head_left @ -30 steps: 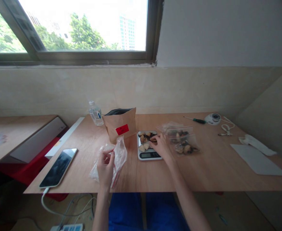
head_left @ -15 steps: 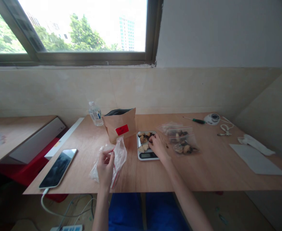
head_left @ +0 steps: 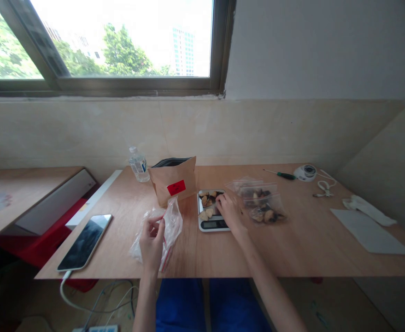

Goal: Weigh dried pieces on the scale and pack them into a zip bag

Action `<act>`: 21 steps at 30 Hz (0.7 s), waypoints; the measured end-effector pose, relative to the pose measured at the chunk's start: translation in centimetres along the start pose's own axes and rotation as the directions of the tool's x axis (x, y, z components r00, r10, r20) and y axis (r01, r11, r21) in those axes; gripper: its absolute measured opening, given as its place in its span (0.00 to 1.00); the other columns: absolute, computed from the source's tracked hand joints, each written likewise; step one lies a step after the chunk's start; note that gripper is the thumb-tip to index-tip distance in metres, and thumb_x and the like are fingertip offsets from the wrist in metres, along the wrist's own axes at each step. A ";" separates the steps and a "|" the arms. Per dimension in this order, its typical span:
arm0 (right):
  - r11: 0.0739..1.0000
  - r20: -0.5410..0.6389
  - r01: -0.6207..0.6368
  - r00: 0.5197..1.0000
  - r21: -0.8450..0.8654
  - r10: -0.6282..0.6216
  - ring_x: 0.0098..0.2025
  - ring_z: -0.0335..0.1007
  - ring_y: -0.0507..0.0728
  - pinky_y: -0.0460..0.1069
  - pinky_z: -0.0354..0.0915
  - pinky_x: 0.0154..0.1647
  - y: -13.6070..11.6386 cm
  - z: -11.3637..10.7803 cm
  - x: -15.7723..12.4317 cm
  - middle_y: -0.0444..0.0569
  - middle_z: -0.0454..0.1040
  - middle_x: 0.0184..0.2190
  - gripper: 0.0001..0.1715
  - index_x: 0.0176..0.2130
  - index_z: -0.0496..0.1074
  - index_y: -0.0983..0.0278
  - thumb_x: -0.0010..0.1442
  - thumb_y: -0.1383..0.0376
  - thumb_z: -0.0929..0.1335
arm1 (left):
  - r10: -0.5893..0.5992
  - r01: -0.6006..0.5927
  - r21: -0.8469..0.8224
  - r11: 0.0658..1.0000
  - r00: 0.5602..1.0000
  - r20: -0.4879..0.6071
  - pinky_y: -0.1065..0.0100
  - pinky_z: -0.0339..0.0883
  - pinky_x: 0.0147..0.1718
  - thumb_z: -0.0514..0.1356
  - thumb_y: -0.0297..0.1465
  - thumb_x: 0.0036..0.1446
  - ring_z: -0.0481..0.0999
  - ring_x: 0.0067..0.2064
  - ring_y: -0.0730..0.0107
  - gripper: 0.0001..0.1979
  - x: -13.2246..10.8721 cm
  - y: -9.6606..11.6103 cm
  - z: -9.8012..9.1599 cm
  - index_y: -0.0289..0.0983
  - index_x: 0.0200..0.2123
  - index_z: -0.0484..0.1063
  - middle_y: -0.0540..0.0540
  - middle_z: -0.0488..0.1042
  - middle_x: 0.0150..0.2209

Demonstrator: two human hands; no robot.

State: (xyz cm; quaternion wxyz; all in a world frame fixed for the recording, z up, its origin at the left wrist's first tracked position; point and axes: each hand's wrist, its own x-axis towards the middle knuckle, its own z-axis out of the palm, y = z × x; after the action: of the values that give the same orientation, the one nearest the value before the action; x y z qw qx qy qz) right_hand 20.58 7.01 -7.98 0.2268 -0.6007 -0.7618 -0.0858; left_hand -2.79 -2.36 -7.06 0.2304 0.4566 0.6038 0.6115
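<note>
Two bare hands work at the near middle of a wooden table [head_left: 292,249]. The left hand [head_left: 152,240] pinches the rim of a clear plastic bag [head_left: 166,226] with a red zip strip, fingers closed on the film and the bag lifted slightly, its lower part slumped on the wood. At about two o'clock from that hand, the right hand [head_left: 228,210] rests over the right part of a small kitchen scale [head_left: 211,216], its fingertips down among the dried pieces [head_left: 207,203] heaped on the platform; whether the fingers actually grip a piece cannot be told, as the hand covers them. The scale's dark display faces the person at its six o'clock edge. Just beyond the scale at eleven o'clock stands a brown paper pouch [head_left: 174,182], upright and open at the top, with a red label on its face. At three o'clock from the scale lie filled clear bags [head_left: 262,203] holding similar dark and pale pieces, close beside the right hand. A water bottle [head_left: 137,164] stands behind the pouch at ten o'clock. A phone [head_left: 85,240] lies face up at nine o'clock from the left hand, near the table's edge. Far off at two o'clock lies a green-handled screwdriver [head_left: 280,174].
</note>
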 end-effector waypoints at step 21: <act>0.960 0.319 -0.264 0.922 0.095 0.222 0.31 0.70 0.54 0.46 0.57 0.31 7.6 -3.8 -3.1 0.49 0.75 0.28 0.08 0.28 0.71 0.64 0.54 0.74 0.64 | -0.009 0.010 -0.017 1.000 1.000 0.013 0.74 0.58 0.22 0.58 0.37 0.53 0.61 0.21 0.77 0.09 -0.2 0.2 0.3 0.38 0.34 0.68 0.57 0.58 0.20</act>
State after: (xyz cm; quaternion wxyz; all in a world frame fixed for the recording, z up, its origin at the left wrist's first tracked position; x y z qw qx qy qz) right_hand 29.28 4.72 -7.11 0.1559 -0.6798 -0.7111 0.0889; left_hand -2.39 -2.39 -6.95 0.2410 0.4556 0.5993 0.6125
